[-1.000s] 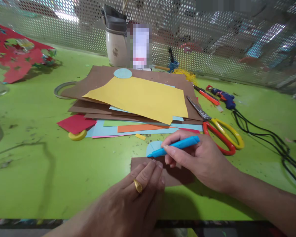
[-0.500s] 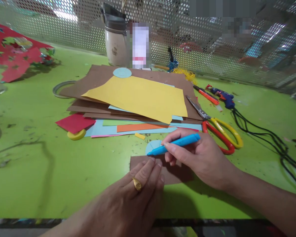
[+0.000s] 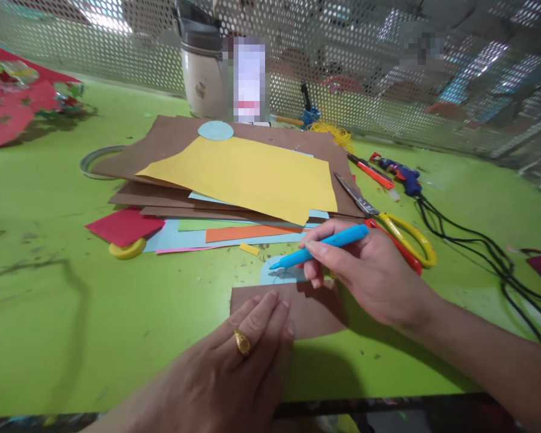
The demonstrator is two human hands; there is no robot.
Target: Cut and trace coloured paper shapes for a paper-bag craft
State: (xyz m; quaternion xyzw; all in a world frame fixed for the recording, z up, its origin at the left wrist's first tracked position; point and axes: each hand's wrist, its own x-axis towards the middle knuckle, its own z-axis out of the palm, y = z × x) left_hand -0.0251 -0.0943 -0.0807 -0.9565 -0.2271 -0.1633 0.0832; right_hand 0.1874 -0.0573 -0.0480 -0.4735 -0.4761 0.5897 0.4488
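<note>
My right hand [image 3: 356,258] grips a blue felt-tip pen [image 3: 320,247], its tip over a light-blue paper circle [image 3: 267,275] that bears drawn lines. A piece of brown card [image 3: 318,313] covers the circle's near part, its straight edge crossing it. With fingers stretched out, my left hand [image 3: 252,337] lies flat on the card; a gold ring [image 3: 242,343] is on one finger. Just beyond the circle lies a small yellow paper strip [image 3: 249,249].
Behind my hands lies a stack of brown card [image 3: 139,135] with yellow paper [image 3: 252,174] on top. Scissors [image 3: 390,225], a cutter [image 3: 374,174] and a glue gun [image 3: 401,174] with a black cord lie at right. A tumbler [image 3: 202,72] stands at the back.
My right hand has raised the pen tip away from the card's edge, farther up over the circle. A curved line now shows on the circle. The view has shifted slightly.
</note>
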